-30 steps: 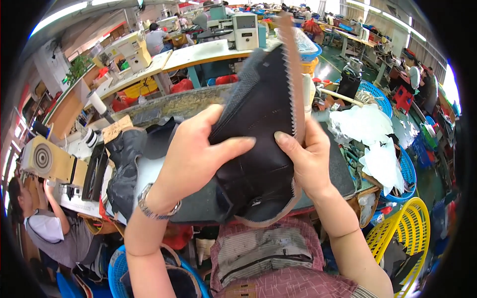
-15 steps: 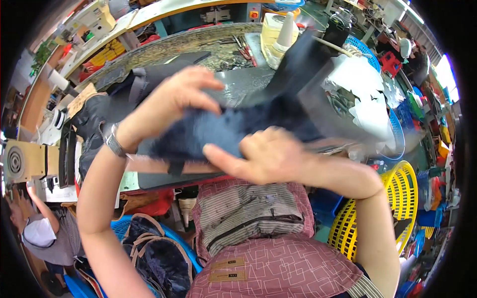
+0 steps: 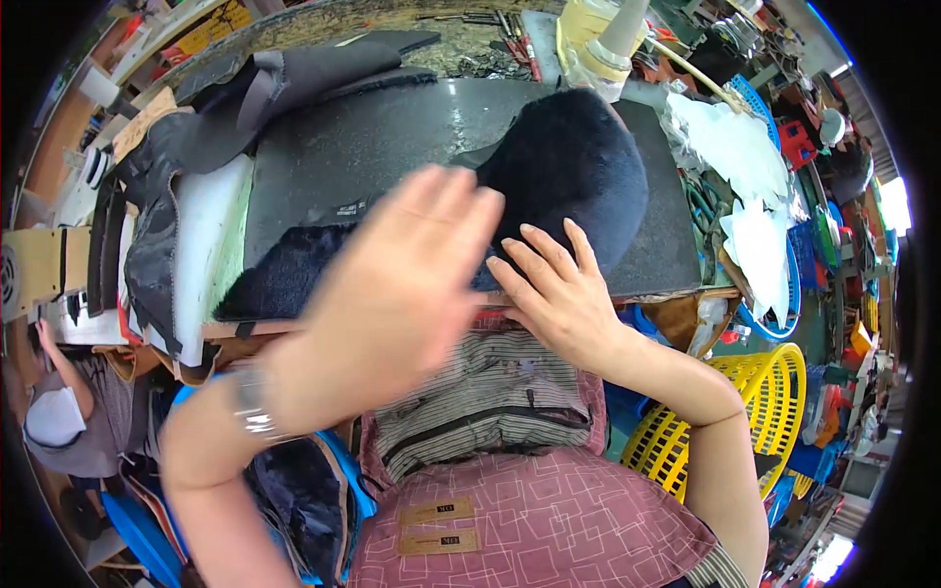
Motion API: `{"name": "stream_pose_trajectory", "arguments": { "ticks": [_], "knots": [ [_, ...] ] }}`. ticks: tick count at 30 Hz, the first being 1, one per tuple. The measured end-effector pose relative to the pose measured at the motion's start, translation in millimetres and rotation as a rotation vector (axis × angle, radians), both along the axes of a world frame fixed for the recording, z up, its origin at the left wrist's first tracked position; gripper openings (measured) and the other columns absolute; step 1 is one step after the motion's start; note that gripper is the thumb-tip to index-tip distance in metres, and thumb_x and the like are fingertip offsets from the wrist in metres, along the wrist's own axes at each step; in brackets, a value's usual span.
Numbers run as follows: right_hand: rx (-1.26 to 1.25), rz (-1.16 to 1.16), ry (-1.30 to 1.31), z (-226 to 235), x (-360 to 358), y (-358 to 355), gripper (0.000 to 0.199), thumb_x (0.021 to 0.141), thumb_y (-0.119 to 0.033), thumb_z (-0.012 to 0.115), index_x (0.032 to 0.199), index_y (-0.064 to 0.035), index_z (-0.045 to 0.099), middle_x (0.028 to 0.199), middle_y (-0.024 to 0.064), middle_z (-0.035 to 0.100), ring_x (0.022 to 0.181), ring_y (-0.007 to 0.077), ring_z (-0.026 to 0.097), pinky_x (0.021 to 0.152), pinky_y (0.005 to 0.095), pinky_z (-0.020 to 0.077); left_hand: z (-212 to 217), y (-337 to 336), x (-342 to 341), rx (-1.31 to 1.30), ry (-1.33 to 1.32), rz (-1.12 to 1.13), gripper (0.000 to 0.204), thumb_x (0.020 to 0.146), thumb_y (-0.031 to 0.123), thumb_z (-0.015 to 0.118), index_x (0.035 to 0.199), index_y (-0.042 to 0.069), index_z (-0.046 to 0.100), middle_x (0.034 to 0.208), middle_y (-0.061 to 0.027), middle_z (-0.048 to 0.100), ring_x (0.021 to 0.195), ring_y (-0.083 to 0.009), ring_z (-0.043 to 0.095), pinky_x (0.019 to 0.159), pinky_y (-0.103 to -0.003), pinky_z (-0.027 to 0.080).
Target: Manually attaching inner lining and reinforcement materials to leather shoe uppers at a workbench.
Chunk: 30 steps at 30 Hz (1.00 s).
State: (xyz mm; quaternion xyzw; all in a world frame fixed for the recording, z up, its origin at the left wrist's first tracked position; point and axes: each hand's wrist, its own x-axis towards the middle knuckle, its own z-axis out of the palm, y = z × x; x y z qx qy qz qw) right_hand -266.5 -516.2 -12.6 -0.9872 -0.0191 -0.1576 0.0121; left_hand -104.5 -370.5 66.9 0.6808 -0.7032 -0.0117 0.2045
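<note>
Fur piece (image 3: 573, 171): dark, lying on the black mat (image 3: 392, 147) on the counter.
Right hand (image 3: 561, 294): flat, fingers spread, pressing the fur's near edge.
Left hand (image 3: 402, 284): open, blurred, raised above the mat, grasping nothing.
Yellow basket (image 3: 735, 412): right of the mat, lower.

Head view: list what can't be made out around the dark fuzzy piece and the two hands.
- Left hand: motion-blurred, head view; finger detail and any contact unclear.
- Dark fuzzy piece: its middle is hidden behind the left hand.
- Right hand: palm side hidden; only its back shows.
- Black mat: near edge covered by hands and piece.
</note>
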Motion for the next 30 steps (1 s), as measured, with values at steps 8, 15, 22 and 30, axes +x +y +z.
{"name": "stream_pose_trajectory", "arguments": {
  "ticks": [8,15,22,30],
  "knots": [
    [0.093,0.405,-0.211,-2,-26,8,0.029,0.065,-0.01,0.06,0.093,-0.0034,0.061,0.089,0.008,0.06,0.076,0.0198,0.059,0.069,0.0317,0.0471,-110,-47,-4,-0.352,0.214,0.314,0.039,0.071,0.019,0.066,0.103,-0.003,0.058,0.097,-0.0196,0.061,0.094,-0.0318,0.058,0.085,-0.039,0.044],
    [0.236,-0.309,-0.401,-1,-18,-53,0.065,0.065,-0.019,0.072,0.121,-0.0014,0.044,0.13,0.0212,0.038,0.12,0.0369,0.037,0.1,0.0454,0.0302,-100,-39,-10,-0.164,0.156,0.167,0.065,0.062,0.024,0.072,0.119,0.003,0.049,0.117,-0.0208,0.049,0.11,-0.0361,0.045,0.097,-0.045,0.034],
    [1.312,-0.359,0.308,51,4,-89,0.031,0.073,-0.022,0.07,0.09,0.002,0.061,0.081,0.0041,0.062,0.078,0.0085,0.058,0.068,0.0225,0.0483,-90,-31,-1,-0.014,-0.006,-0.024,0.056,0.063,0.025,0.067,0.115,0.009,0.053,0.112,-0.0135,0.051,0.108,-0.0344,0.043,0.096,-0.048,0.03],
    [2.277,0.255,0.145,35,38,-32,0.034,0.091,-0.029,0.049,0.109,-0.0006,0.051,0.11,0.0137,0.055,0.101,0.0203,0.053,0.089,0.0324,0.0404,-105,-33,-45,-0.25,0.11,0.256,0.062,0.069,0.03,0.072,0.111,-0.008,0.047,0.108,-0.0208,0.052,0.105,-0.0371,0.047,0.092,-0.044,0.036]
  ]
}}
